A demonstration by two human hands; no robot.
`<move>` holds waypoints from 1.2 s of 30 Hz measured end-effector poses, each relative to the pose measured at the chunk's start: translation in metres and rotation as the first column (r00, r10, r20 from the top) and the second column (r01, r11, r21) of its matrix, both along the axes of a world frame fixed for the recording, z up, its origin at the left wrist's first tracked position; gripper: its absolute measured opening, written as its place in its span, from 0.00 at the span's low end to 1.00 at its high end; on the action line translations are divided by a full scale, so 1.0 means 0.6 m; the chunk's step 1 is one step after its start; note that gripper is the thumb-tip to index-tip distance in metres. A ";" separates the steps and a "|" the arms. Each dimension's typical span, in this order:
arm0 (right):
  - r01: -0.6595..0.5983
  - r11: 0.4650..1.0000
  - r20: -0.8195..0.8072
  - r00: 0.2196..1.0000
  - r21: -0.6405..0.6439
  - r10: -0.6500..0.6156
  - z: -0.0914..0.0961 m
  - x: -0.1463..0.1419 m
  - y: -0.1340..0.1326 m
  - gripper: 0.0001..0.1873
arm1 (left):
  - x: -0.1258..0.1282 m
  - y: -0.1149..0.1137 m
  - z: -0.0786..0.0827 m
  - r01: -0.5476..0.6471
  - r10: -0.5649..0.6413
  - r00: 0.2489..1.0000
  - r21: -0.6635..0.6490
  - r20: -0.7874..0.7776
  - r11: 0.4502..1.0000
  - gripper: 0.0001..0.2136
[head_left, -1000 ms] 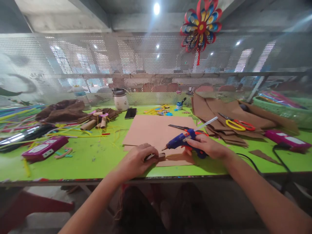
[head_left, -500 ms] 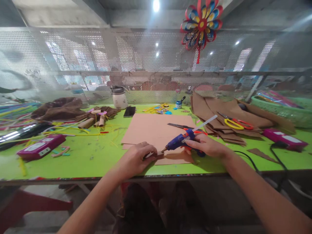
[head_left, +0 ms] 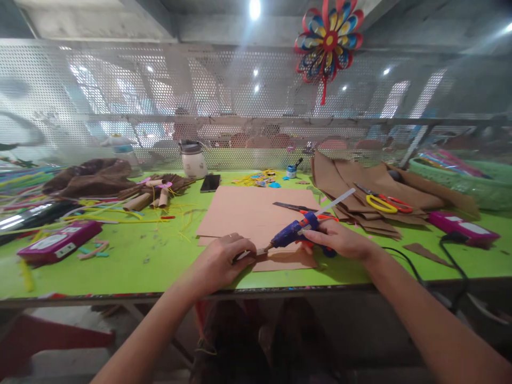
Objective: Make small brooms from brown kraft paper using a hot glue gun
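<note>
My right hand [head_left: 334, 237] is wrapped round the handle of a blue hot glue gun [head_left: 290, 233], with a long pale glue stick [head_left: 338, 200] out of its back end. The gun's nozzle points down and left, at a small strip [head_left: 262, 251] beside my left fingertips. Pinched by its edge, that strip is in my left hand [head_left: 230, 256]; its far part is hidden under the fingers. Brown paper sheets [head_left: 240, 208] lie flat beneath both hands. Beyond the gun, a dark-bladed cutter with an orange-red handle [head_left: 296, 206] rests on the paper.
Stacked brown paper [head_left: 372, 184] and yellow-and-orange scissors [head_left: 382, 204] lie to the right, near a magenta power strip [head_left: 464, 229] with a black cord. Left are another magenta power strip [head_left: 60, 242], rolled paper tubes [head_left: 138, 202] and a phone [head_left: 210, 183]. A white jug [head_left: 193, 160] stands behind.
The view has shifted slightly. My hands, the glue gun and the strip keep nearly the same positions, with the nozzle still at the strip.
</note>
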State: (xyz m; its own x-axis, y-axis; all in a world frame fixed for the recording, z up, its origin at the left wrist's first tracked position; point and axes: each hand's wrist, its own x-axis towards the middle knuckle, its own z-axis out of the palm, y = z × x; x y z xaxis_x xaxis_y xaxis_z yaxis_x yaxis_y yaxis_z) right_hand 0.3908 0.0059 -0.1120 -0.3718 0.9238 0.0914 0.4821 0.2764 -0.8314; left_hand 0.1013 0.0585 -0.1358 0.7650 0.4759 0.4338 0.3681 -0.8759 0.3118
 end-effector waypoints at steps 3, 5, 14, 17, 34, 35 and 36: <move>0.004 1.000 -0.022 1.000 0.004 -0.004 0.000 0.000 0.000 0.25 | 0.001 0.000 0.001 -0.004 0.004 1.000 -0.002 0.003 1.000 0.04; -0.021 1.000 -0.032 0.999 -0.006 0.021 0.000 -0.001 -0.001 0.25 | 0.001 0.001 0.000 -0.009 0.009 1.000 -0.007 -0.003 1.000 0.04; 0.050 0.999 -0.026 0.998 0.018 -0.049 0.003 -0.001 -0.001 0.27 | -0.001 0.002 0.002 0.009 -0.009 1.000 -0.006 -0.011 1.000 0.06; -0.006 1.000 -0.025 1.000 0.030 0.007 0.002 0.000 0.000 0.26 | -0.002 0.003 0.002 0.003 -0.003 1.000 -0.013 -0.020 1.000 0.07; -0.002 1.000 -0.028 1.000 0.021 0.003 0.002 -0.001 0.000 0.24 | -0.005 0.004 -0.005 -0.021 0.021 0.999 0.000 -0.035 1.000 0.08; 0.001 1.000 -0.030 1.000 0.019 0.000 0.001 0.000 0.000 0.24 | -0.005 0.004 -0.006 -0.026 0.026 0.999 0.000 -0.035 1.000 0.08; 0.005 1.000 -0.031 1.000 0.022 -0.004 0.000 0.000 0.001 0.24 | -0.005 0.004 -0.006 -0.030 0.030 0.999 0.002 -0.033 1.000 0.07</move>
State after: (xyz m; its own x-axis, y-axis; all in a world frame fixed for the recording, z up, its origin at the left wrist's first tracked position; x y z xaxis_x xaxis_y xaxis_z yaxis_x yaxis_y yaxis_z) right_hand 0.3909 0.0062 -0.1118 -0.3641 0.9232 0.1233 0.4577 0.2926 -0.8396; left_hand 0.0981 0.0611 -0.1396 0.7645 0.4985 0.4087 0.4045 -0.8646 0.2981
